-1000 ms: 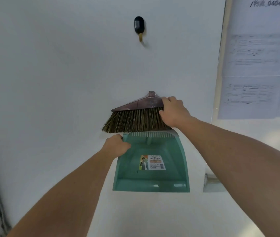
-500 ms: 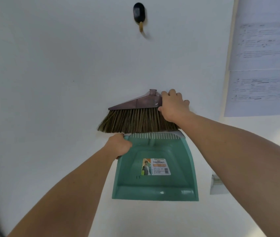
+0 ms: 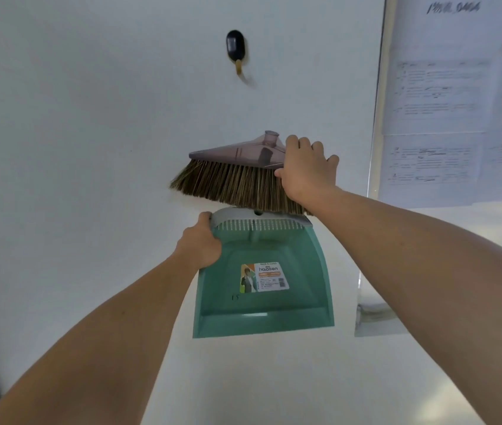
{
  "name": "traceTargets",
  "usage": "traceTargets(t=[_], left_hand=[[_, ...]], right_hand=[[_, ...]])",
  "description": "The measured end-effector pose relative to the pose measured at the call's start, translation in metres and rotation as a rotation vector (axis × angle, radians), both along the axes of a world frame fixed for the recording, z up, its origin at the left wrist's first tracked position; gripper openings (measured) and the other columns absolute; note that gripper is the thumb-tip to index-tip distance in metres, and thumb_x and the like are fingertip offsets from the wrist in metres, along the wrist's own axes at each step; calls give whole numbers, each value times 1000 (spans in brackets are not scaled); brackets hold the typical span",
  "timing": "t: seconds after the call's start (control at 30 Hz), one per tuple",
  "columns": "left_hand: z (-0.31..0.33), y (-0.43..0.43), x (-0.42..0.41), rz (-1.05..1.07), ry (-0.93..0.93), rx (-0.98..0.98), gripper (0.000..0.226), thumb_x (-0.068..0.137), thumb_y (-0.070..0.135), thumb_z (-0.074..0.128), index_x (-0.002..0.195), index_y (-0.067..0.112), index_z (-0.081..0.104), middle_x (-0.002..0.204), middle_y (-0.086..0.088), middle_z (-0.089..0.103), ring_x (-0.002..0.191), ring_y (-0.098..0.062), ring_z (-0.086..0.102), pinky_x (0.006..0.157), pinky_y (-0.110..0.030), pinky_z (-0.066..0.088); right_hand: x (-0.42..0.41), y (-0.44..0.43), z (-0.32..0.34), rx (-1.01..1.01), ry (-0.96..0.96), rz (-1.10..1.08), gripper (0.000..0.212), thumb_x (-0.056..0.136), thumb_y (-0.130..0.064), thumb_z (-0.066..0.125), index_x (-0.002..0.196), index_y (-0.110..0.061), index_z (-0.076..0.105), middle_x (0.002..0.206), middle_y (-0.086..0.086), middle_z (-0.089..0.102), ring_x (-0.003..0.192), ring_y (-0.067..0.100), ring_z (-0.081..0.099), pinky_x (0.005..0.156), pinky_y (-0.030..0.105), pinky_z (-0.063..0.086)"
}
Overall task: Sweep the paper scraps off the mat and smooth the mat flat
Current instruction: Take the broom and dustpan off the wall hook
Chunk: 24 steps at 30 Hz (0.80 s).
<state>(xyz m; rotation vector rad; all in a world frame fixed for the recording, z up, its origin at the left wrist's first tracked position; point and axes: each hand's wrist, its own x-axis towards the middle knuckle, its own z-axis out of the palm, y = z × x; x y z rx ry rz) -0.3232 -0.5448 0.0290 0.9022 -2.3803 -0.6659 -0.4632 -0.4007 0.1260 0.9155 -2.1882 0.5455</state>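
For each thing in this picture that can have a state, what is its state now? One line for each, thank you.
Broom head: held against the wall, no stick in its socket.
Dustpan: held upright below the broom head, nothing inside.
Wall hook: nothing hanging on it.
Left hand: closed on the dustpan's top corner.
Right hand: gripping the broom head's right end.

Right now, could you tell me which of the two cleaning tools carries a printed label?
The green dustpan, gripped by the left hand; the broom head above it carries none.
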Motion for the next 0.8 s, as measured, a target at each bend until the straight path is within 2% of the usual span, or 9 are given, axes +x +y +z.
traceTargets(t=[0.07,0.13,0.27,0.37,0.53,0.6,0.67,0.8], left_hand=[[3,16,5,-59,-11,-24,78,90,3,45,154,28,10,137,-16,44,114,-33,52,82,-35,46],[6,35,11,-57,-13,-46,76,90,4,44,155,27,11,142,-16,37,119,-34,47,80,-32,42],[11,76,29,-38,0,-156,63,91,6,42,151,21,28,137,-17,45,118,-33,49,81,-29,40],[9,114,45,-60,-6,-228,54,95,11,45,148,16,36,133,-15,54,109,-29,54,82,-28,43],[-4,196,76,-108,-42,-169,56,88,39,68,135,14,50,122,-5,60,97,-22,60,72,-23,49],[-14,230,87,-55,-54,-169,54,90,38,65,136,13,50,128,-11,58,107,-26,58,81,-27,46],[-24,265,98,2,-80,-176,44,94,33,59,130,8,52,123,-15,58,106,-29,57,81,-31,46],[-43,321,123,40,-311,-213,34,98,25,47,122,3,57,121,-15,61,103,-28,55,77,-31,43]], right_hand=[[8,15,-1,-2,-9,10,53,94,-32,62,137,-14,38,135,9,48,124,31,41,93,48,34],[15,32,-5,12,-11,15,55,93,-34,63,138,-15,38,136,9,47,124,31,41,95,46,35],[32,72,-20,19,-61,25,49,94,-34,61,136,-15,43,134,12,45,123,31,41,94,43,39],[47,110,-34,31,-130,7,50,95,-33,59,137,-15,40,135,13,41,125,32,38,94,43,39],[81,192,-65,2,-274,7,53,92,-27,58,138,-13,36,137,13,40,128,33,38,98,45,39],[95,227,-80,25,-349,33,52,91,-24,57,138,-11,36,135,12,43,125,33,42,94,43,41],[108,263,-95,57,-388,43,51,90,-22,57,136,-11,37,132,12,48,122,32,47,92,43,43],[134,329,-125,121,-470,43,48,91,-21,56,135,-11,38,131,12,49,121,32,47,93,44,42]])
